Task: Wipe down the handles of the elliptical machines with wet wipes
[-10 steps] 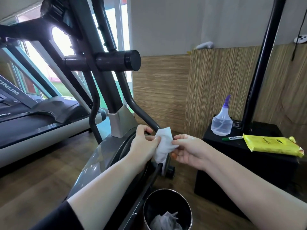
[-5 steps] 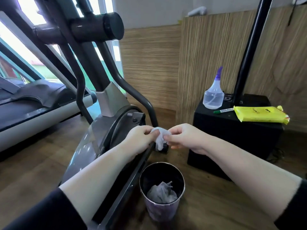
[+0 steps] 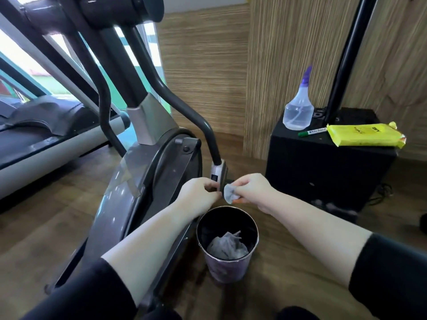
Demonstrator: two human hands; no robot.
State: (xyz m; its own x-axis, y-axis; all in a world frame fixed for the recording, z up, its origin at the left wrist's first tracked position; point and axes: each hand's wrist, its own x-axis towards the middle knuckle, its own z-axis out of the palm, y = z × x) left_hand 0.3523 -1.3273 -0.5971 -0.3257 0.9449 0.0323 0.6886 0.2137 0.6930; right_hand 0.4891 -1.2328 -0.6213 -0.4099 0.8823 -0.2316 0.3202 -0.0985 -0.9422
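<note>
Pinching one crumpled wipe (image 3: 229,193): my right grip (image 3: 250,190), clamped on it just above the bin (image 3: 256,227). Left grip (image 3: 199,195): fingers curled, just beside the wipe; whether they touch it I cannot tell. Bin contents: used wipes (image 3: 227,247). Left: elliptical machine (image 3: 147,172). Right: black box (image 3: 323,167) carrying spray bottle (image 3: 299,114), marker (image 3: 312,131), yellow wipe pack (image 3: 365,135).
</note>
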